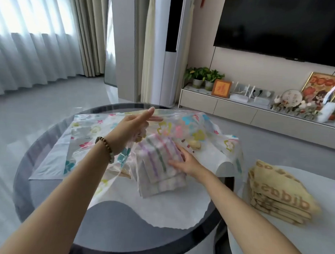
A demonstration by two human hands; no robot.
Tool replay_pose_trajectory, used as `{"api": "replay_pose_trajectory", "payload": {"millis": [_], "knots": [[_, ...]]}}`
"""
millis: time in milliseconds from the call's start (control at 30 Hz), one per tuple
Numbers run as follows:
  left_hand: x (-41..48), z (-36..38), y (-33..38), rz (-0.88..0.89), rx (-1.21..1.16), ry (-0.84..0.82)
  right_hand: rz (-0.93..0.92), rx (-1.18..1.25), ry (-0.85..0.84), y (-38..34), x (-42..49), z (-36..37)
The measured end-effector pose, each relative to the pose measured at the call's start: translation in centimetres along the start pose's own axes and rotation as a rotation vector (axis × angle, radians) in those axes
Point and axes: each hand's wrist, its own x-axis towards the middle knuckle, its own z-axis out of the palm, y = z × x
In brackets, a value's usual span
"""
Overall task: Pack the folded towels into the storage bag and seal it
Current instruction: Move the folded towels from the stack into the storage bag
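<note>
A clear storage bag [85, 142] printed with coloured flowers lies across the round table. My left hand [136, 125], with a bead bracelet on the wrist, holds the bag's upper flap lifted at its mouth. A folded white towel with purple and green stripes [157, 164] lies half inside the mouth. My right hand [184, 162] rests flat on this towel, fingers spread, pressing on its right side. A stack of folded yellow towels with brown letters [280, 195] sits to the right on a white table, outside the bag.
The round dark glass table [120, 230] has a white mat on it. A white side table [273, 237] stands at the right. Beyond are a low TV cabinet [234, 108] with plants and frames, a wall TV, curtains and grey floor.
</note>
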Motion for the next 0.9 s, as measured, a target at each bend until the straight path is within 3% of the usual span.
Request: {"api": "replay_pose_trajectory", "payload": {"millis": [67,133,200,267,400,667,767,900], "knots": [[-0.2,0.0,-0.2,-0.007,0.029,0.019,-0.141,-0.338,0.152,0.6,-0.5,0.7],[-0.3,0.3,-0.3,-0.001,-0.008,0.005,-0.407,-0.666,0.276,0.9,-1.1,1.7],[-0.2,0.5,-0.4,-0.004,-0.036,-0.017,-0.658,-0.988,0.216,1.4,-1.5,3.2],[-0.2,0.5,-0.6,-0.013,-0.041,-0.029,-0.766,-1.144,0.073,2.4,-1.6,4.9],[-0.3,0.4,-1.0,-0.008,-0.027,-0.036,-0.62,-1.297,-0.092,4.7,-0.2,7.0],[0.2,0.0,-0.9,0.004,0.014,0.013,-0.376,-1.443,-0.05,3.8,4.8,5.2],[0.3,0.4,-0.7,0.012,0.03,0.004,-0.362,-1.418,-0.078,3.1,4.7,4.8],[0.2,1.4,-1.6,0.023,0.026,0.028,-0.479,-1.243,-0.138,2.6,1.7,4.1]]}}
